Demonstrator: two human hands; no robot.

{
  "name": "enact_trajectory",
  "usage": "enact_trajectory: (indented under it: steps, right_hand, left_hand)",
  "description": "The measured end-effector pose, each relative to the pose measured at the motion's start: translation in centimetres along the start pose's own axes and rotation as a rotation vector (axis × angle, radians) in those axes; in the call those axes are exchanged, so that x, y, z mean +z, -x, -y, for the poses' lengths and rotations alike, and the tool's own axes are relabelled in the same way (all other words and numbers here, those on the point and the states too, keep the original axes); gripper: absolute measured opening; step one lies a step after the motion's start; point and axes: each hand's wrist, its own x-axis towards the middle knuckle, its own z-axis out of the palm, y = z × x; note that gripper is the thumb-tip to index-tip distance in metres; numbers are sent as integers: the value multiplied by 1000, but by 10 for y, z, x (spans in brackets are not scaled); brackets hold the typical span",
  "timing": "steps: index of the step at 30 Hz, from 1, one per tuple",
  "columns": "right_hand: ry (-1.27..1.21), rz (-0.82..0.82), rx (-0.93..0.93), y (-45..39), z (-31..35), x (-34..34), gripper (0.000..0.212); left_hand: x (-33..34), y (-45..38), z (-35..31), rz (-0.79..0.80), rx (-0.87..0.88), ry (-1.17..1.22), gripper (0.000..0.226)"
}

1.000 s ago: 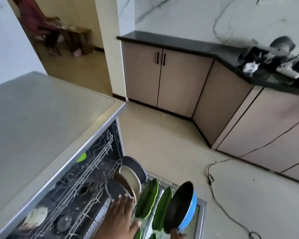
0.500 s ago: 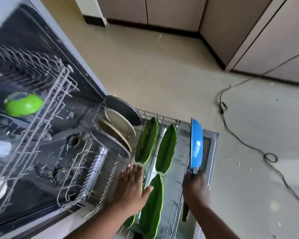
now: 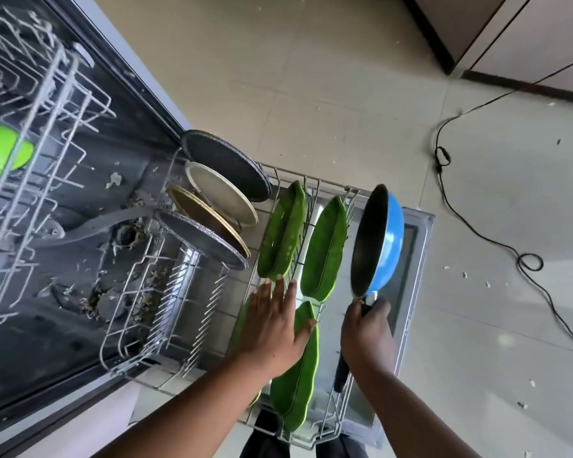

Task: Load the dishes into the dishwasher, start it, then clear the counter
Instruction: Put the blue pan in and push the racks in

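The dishwasher's lower wire rack is pulled out over the open door. Round plates stand in it: dark, cream, tan, speckled grey. Several green leaf-shaped plates stand beside them. My right hand grips the handle of a blue frying pan, held on edge above the rack's right side. My left hand, fingers straight, rests flat over the green plates near the rack's front.
The upper rack at left holds a green bowl. The dishwasher floor is dirty with food scraps. A black cable snakes across the tiled floor at right. Cabinet bases stand at the top right.
My view has tilted down from the room to the open dishwasher. The pan has turned, its black inside now facing left. My left hand stays over the green plates.
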Motion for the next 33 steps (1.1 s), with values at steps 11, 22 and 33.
enact_trajectory:
  steps: [11,22,33]
  right_hand:
    - [134,9,115,-38,1,51,34]
    - [-4,-28,438,-54,-3,78,42]
    - [-76,62,415,-70,-32,88,44]
  left_hand:
    - [17,-4,13,3,33,-28,80]
    - [38,4,29,23,39,-2,81]
    - [59,14,42,28,4,36,82]
